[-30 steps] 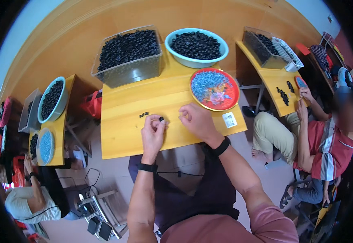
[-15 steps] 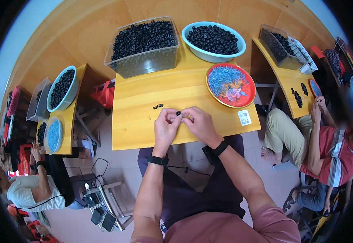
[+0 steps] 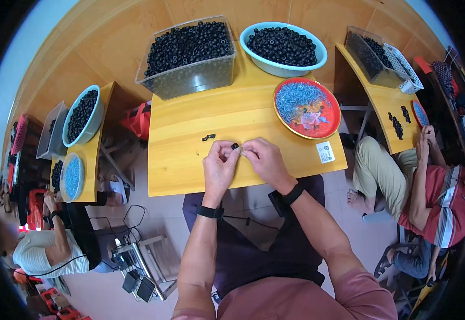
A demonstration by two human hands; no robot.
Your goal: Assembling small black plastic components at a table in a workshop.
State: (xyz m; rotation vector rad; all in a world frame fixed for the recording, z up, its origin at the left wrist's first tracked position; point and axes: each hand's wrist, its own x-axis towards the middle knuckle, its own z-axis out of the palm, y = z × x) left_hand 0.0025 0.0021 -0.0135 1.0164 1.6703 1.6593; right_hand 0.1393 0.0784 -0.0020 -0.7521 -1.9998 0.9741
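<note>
Black bead-like piece (image 3: pixel 235 146) in left hand (image 3: pixel 217 169), grip pinched on it; right hand (image 3: pixel 267 162) just beside, grip narrow, can't tell what's inside.

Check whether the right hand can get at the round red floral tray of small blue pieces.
Probably yes: the tray lies ahead and rightward of the right hand, and nothing visible blocks it, though the hand is busy beside a small round black piece.

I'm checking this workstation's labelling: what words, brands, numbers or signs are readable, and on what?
White label on the yellow table: small print and a square code, too small to read.
No other text can be made out.
</note>
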